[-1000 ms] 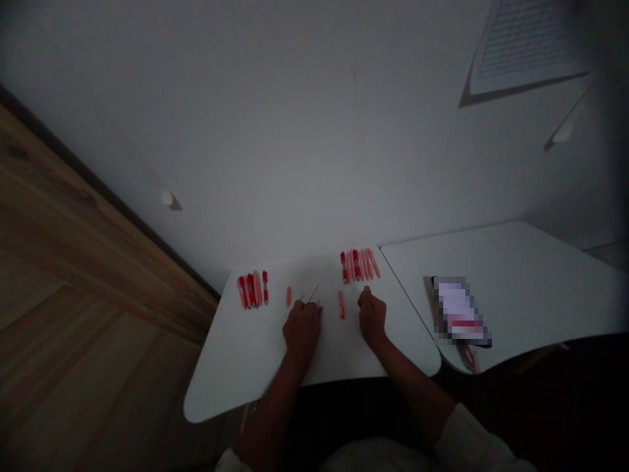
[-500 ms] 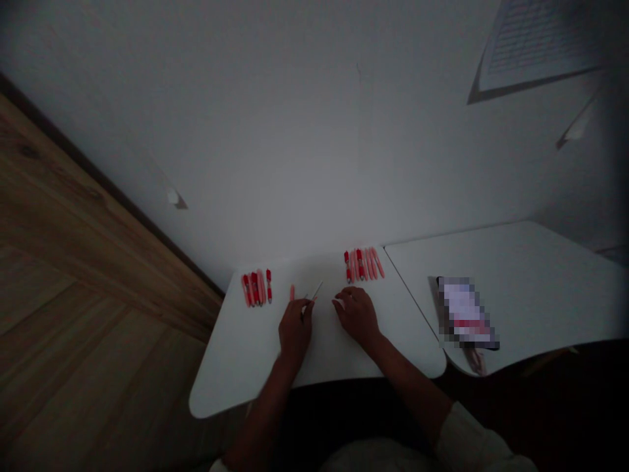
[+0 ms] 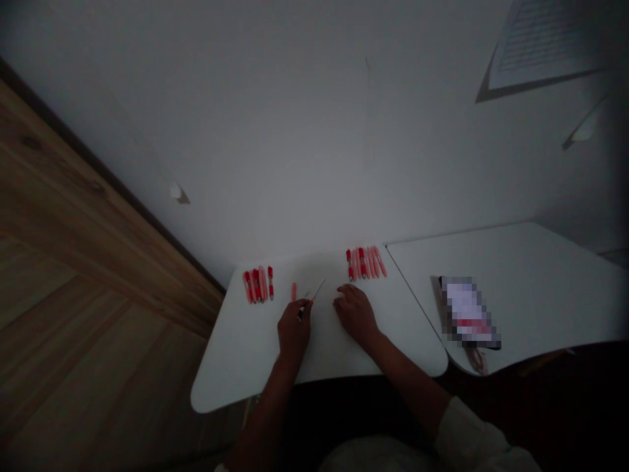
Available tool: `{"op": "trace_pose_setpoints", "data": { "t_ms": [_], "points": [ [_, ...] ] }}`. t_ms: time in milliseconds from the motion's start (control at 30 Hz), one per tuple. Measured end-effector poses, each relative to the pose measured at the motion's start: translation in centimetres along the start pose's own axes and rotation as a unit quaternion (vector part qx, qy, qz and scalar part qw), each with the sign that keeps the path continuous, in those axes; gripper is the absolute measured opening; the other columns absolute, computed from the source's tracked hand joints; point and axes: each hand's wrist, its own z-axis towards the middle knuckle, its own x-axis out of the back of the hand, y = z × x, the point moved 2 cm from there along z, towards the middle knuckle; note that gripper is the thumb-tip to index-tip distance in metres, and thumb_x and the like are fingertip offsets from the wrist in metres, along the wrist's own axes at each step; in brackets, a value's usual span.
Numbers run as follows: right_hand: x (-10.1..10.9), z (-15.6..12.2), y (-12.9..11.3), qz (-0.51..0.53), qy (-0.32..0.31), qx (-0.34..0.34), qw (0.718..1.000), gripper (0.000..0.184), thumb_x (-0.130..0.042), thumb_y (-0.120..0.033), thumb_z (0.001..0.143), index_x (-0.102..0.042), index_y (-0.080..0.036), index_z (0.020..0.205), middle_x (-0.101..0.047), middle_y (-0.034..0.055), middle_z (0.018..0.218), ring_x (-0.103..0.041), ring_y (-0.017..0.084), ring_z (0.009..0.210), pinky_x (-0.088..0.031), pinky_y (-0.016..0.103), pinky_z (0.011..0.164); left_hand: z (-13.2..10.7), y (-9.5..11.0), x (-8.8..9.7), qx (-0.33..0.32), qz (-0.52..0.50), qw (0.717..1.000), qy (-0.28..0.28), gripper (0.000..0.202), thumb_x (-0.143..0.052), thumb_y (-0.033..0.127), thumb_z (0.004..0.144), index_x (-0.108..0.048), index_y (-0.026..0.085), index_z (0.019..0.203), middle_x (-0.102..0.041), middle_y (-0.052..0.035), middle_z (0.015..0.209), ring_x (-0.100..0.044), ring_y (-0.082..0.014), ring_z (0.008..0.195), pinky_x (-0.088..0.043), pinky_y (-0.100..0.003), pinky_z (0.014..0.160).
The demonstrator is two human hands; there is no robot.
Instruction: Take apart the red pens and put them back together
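Left of the phone (image 3: 468,312), a thin rod (image 3: 319,289), probably light, stiff, best gripped mid-length, is pinched by the left hand (image 3: 293,333); the right hand's (image 3: 356,314) hold cannot be told.

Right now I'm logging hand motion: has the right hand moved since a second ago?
Yes. Judged against the right-hand row of pens, the right hand has shifted left, toward the left hand.

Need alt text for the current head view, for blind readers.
A person's left grip holds a thin pale rod at a white table; whether the right grip holds anything is unclear. Red and pink pens lie in two rows beyond, a pixelated device at right.
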Motion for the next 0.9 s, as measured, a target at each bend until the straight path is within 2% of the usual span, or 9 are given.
{"op": "trace_pose_setpoints", "data": {
  "t_ms": [167, 267, 433, 900],
  "points": [
    [0.7, 0.2, 0.1, 0.071, 0.005, 0.014, 0.997, 0.014, -0.053, -0.021, 0.089, -0.066, -0.020, 0.094, -0.067, 0.0073, 0.093, -0.057, 0.020, 0.095, -0.046, 0.038, 0.088, -0.1, -0.2, -0.1, 0.012, -0.020, 0.999, -0.026, 0.022, -0.050, 0.035, 0.087, -0.064, 0.019, 0.094, -0.070, -0.0038, 0.087, -0.065, -0.0145, 0.074, -0.050, -0.026, 0.071],
    [1.4, 0.3, 0.0, 0.111, 0.019, 0.006, 0.994, 0.015, -0.052, -0.024, 0.090, -0.067, -0.020, 0.095, -0.068, 0.0062, 0.087, -0.058, 0.019, 0.087, -0.047, 0.036, 0.085, -0.2, 0.0, -0.1, -0.017, -0.033, 0.999, -0.037, 0.022, -0.049, 0.034, 0.088, -0.064, 0.019, 0.096, -0.070, -0.0041, 0.088, -0.065, -0.0151, 0.078, -0.051, -0.028, 0.076],
    [1.8, 0.2, -0.2, 0.147, 0.018, 0.012, 0.989, 0.016, -0.052, -0.026, 0.090, -0.067, -0.022, 0.095, -0.069, 0.0052, 0.087, -0.060, 0.018, 0.084, -0.047, 0.036, 0.085, -0.4, 0.5, -0.1, -0.098, -0.049, 0.992, -0.064, 0.023, -0.046, 0.029, 0.090, -0.064, 0.021, 0.101, -0.069, -0.0051, 0.098, -0.063, -0.0160, 0.092, -0.050, -0.030, 0.085],
    [1.9, 0.2, -0.3, 0.177, 0.014, 0.023, 0.984, 0.016, -0.053, -0.027, 0.090, -0.068, -0.024, 0.095, -0.069, 0.0044, 0.088, -0.060, 0.017, 0.084, -0.047, 0.036, 0.087, -0.5, 0.7, -0.3, -0.114, -0.062, 0.987, -0.098, 0.023, -0.047, 0.028, 0.090, -0.066, 0.022, 0.100, -0.068, -0.0045, 0.096, -0.063, -0.0150, 0.091, -0.051, -0.030, 0.085]
  ]
}}
